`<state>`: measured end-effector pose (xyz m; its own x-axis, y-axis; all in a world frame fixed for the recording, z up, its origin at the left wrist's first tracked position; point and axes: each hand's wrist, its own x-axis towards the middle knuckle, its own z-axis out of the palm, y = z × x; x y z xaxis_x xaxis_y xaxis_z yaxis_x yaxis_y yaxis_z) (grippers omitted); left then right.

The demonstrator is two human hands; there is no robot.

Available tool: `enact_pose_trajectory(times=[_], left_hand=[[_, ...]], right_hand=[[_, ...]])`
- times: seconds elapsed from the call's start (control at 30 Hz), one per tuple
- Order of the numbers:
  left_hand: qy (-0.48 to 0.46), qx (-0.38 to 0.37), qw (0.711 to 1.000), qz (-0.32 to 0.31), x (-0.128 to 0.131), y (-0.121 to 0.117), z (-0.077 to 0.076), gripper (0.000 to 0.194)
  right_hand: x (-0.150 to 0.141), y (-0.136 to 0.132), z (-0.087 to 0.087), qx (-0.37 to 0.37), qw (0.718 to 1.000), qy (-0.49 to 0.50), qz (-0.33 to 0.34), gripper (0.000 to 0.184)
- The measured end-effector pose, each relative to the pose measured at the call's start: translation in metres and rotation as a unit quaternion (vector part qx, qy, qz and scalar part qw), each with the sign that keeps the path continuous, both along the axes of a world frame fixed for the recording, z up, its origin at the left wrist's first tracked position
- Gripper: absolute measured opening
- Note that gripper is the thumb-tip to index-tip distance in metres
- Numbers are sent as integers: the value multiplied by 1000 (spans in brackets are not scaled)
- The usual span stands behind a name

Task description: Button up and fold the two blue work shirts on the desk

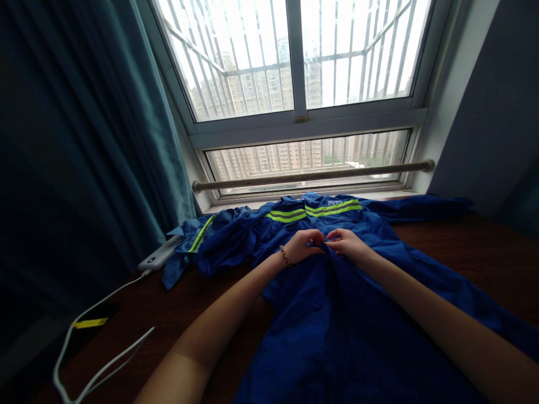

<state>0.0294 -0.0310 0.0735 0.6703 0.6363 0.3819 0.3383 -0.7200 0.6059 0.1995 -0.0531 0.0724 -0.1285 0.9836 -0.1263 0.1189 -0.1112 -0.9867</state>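
Fingers of left hand and right hand pinched on blue garment; gripped spot unclear, near end cut off.

Two hands, one bracelet

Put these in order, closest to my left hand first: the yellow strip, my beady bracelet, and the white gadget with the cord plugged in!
From your left hand:
1. Bracelet, on that wrist.
2. White gadget, to the left, by the curtain.
3. Yellow strip, farther left.
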Motion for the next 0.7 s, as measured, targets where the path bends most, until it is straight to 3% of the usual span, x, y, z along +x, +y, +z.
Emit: enact_pose_trajectory(times=[0.2,0.7], left_hand=[[8,17,1000,0,-2,0,2,25],[38,123,986,107,2,-4,-1,12]], right_hand=[[-1,-1,1,-36,998,43,-12,24],[0,0,3,-68,993,78,-56,23]])
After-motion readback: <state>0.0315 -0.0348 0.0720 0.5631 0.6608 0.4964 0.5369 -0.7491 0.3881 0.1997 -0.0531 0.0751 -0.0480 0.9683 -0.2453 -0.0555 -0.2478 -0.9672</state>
